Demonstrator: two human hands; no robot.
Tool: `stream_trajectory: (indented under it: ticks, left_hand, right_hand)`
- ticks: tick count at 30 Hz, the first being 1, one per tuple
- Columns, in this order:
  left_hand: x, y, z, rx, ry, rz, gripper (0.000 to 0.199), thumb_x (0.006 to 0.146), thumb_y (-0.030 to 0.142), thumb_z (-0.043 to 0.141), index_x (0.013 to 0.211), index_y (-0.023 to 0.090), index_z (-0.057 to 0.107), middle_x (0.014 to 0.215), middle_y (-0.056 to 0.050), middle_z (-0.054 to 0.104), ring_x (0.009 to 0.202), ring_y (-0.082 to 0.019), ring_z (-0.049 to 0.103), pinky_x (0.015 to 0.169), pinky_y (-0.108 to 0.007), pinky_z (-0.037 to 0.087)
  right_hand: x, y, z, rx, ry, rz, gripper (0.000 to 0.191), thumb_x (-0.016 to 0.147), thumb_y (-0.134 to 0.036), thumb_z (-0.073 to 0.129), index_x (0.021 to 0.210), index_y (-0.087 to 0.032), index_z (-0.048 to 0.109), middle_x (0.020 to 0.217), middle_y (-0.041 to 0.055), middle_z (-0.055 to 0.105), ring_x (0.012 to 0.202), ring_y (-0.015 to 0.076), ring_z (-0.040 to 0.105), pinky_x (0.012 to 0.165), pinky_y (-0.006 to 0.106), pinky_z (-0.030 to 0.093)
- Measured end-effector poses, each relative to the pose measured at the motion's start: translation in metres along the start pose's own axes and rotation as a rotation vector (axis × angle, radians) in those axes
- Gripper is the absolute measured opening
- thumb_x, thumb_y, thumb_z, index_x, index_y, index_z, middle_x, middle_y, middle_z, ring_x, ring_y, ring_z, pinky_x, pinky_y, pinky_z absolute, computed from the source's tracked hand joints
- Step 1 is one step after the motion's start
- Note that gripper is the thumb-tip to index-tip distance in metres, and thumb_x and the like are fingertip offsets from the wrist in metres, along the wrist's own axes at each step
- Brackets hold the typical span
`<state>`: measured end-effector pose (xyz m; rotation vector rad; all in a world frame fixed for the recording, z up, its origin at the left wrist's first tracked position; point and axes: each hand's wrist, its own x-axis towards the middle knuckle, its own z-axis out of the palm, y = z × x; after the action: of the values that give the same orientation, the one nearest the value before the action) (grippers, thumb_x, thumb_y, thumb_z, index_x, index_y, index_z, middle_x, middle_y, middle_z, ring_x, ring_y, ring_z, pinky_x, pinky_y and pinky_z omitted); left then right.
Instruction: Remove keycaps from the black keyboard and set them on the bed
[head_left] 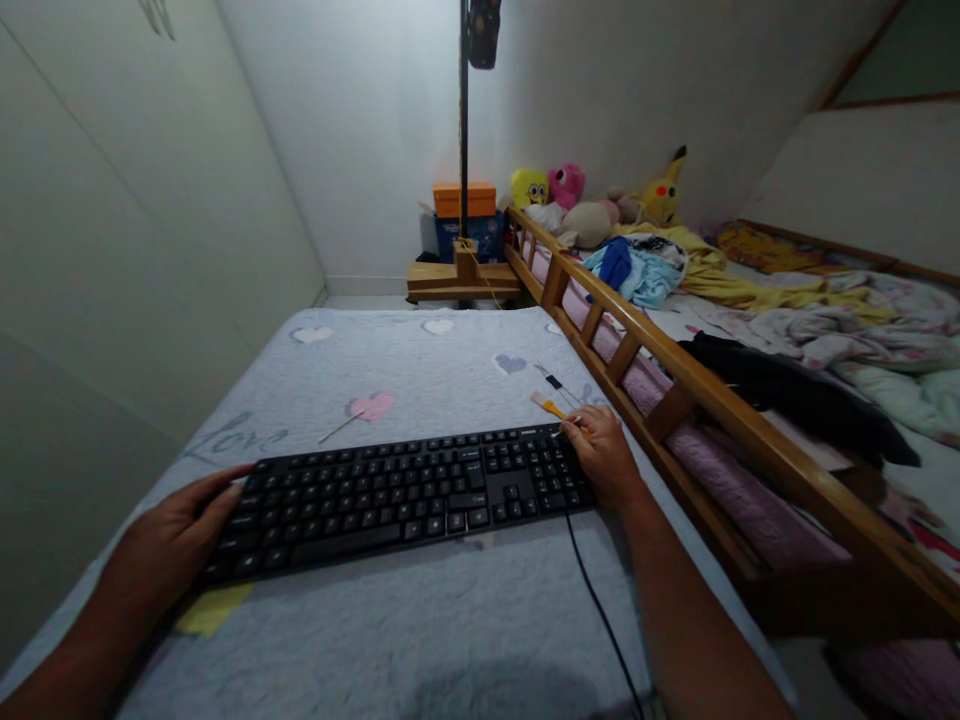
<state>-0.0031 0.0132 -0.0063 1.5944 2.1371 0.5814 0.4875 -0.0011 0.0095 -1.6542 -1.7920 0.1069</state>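
The right hand (604,455) pinches 1 swab (556,434) over the right end of the keyboard (420,500), which lies on pale cloth (412,640); the left hand (176,525) touches the opposite end (lower fingers hidden, so gripping or not, I can't tell). Best stroke lightly, keyboard steady. The cable (592,590) runs beyond my sight.

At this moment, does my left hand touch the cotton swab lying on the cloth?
No, the left hand is at the left end of the keyboard, while the cotton swab lies apart, beyond it.
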Motion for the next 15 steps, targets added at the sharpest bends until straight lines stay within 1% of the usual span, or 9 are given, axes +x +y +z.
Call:
stream_trajectory:
  ticks: [5, 11, 15]
  left_hand:
    - [0.000, 0.000, 0.000, 0.010, 0.010, 0.006, 0.061, 0.078, 0.057, 0.040, 0.121, 0.022, 0.064, 0.119, -0.009, 0.068, 0.107, -0.028, 0.063, 0.095, -0.041, 0.046]
    - [-0.002, 0.003, -0.001, 0.011, 0.028, 0.059, 0.059, 0.079, 0.056, 0.041, 0.118, 0.020, 0.066, 0.118, -0.010, 0.069, 0.106, -0.028, 0.064, 0.091, -0.041, 0.049]
    - [-0.002, 0.005, -0.002, 0.003, 0.028, 0.035, 0.060, 0.078, 0.056, 0.040, 0.119, 0.020, 0.065, 0.116, -0.010, 0.070, 0.106, -0.028, 0.064, 0.093, -0.041, 0.048]
  right_hand:
    - [-0.002, 0.003, -0.002, 0.013, 0.016, 0.029, 0.017, 0.089, -0.024, 0.052, 0.075, -0.021, 0.062, 0.081, 0.0036, 0.065, 0.088, 0.0216, 0.052, 0.083, 0.035, 0.037]
    - [0.000, -0.001, 0.004, 0.011, -0.004, -0.026, 0.018, 0.089, -0.025, 0.052, 0.075, -0.021, 0.062, 0.079, 0.0039, 0.065, 0.087, 0.0222, 0.051, 0.082, 0.036, 0.037]
    - [0.000, -0.003, 0.008, 0.012, -0.013, -0.061, 0.018, 0.089, -0.025, 0.052, 0.075, -0.021, 0.062, 0.080, 0.0036, 0.065, 0.086, 0.0220, 0.051, 0.082, 0.037, 0.037]
